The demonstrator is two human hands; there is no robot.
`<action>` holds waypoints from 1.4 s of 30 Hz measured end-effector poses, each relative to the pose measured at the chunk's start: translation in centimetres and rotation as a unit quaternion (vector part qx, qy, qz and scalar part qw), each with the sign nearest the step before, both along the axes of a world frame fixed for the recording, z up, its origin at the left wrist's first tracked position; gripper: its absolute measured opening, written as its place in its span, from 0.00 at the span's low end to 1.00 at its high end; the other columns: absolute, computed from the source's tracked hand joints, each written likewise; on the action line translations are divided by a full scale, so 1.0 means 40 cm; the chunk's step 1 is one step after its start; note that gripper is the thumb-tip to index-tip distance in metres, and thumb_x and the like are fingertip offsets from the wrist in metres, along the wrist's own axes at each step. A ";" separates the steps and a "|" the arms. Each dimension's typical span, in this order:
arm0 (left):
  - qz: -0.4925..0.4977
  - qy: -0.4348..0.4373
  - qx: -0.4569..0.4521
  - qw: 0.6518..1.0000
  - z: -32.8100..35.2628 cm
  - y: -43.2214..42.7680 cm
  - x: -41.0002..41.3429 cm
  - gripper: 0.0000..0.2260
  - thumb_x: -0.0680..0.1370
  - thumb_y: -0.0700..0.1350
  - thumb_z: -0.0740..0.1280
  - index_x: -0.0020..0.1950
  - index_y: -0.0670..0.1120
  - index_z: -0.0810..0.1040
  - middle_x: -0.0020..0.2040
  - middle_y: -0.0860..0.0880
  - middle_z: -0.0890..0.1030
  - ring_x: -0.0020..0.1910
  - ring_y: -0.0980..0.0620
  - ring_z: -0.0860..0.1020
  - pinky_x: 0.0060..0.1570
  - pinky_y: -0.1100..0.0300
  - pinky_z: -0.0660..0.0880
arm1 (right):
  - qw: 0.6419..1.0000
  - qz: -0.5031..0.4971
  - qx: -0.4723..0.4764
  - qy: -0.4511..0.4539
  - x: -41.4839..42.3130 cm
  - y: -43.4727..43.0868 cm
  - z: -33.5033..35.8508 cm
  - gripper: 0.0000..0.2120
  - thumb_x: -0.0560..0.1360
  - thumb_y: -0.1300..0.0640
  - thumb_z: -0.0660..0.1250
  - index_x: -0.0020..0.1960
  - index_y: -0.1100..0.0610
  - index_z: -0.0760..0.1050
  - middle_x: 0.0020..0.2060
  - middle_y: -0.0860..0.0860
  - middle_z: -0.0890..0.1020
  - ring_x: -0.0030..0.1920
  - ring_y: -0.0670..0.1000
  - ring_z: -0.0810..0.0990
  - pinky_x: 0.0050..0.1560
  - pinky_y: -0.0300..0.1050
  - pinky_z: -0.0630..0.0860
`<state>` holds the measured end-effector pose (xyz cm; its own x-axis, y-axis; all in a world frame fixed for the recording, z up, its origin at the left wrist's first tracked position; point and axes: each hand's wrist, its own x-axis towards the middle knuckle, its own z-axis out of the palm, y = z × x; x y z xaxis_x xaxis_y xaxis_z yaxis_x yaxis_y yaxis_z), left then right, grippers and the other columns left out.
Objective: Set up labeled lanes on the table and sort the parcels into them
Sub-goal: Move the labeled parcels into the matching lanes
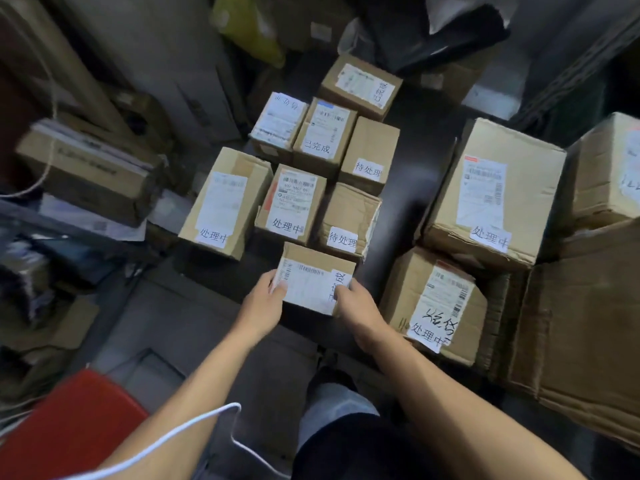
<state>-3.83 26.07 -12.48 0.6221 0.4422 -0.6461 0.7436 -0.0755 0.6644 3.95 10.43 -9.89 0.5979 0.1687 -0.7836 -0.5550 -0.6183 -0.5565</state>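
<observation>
Dim storeroom noted; dark bench (415, 174) loaded with cartons (225, 199) in columns, handwritten slips (369, 169) turned to the near side, presumably for reading lanes at a glance; small parcel (311, 278) found at the near end of the middle column, label up; held by left hand (265, 301) and right hand (358, 308), fingers curled over opposite edges; judged mid-placement, being squared into line.

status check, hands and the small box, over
Left hand and right hand both grip the small brown cardboard box with white label. Lifted or resting, cannot tell. Crumpled brown box tagged 待处理 sits close behind it.
</observation>
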 end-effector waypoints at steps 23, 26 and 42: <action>-0.091 -0.523 0.016 0.847 0.796 -0.307 0.390 0.07 0.78 0.49 0.66 0.51 0.51 0.69 0.49 0.53 0.78 0.44 0.66 0.80 0.40 0.70 0.75 | 0.899 -0.159 0.218 -0.346 0.013 -0.387 0.690 0.10 0.75 0.43 0.69 0.53 0.38 0.70 0.49 0.36 0.83 0.51 0.38 0.82 0.53 0.43 0.80; -0.144 -0.549 -0.022 0.823 0.878 -0.484 0.414 0.06 0.82 0.48 0.62 0.53 0.46 0.70 0.44 0.53 0.79 0.40 0.64 0.80 0.40 0.67 0.77 | 0.860 -0.209 0.216 -0.412 0.006 -0.532 0.769 0.12 0.74 0.39 0.66 0.56 0.35 0.70 0.52 0.37 0.83 0.53 0.38 0.82 0.51 0.39 0.79; -0.479 -0.418 -0.094 0.766 0.841 -1.298 0.402 0.19 0.80 0.43 0.64 0.70 0.52 0.69 0.61 0.57 0.78 0.61 0.59 0.76 0.67 0.53 0.72 | 0.826 -0.327 -0.026 -0.459 0.010 -1.354 0.750 0.16 0.83 0.44 0.56 0.55 0.49 0.80 0.49 0.41 0.85 0.49 0.38 0.82 0.54 0.45 0.81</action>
<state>12.26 -25.86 21.17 0.8338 -0.5283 0.1601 -0.2860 -0.1654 0.9439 4.36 -43.74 20.09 0.8938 -0.4452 0.0550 -0.1383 -0.3902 -0.9103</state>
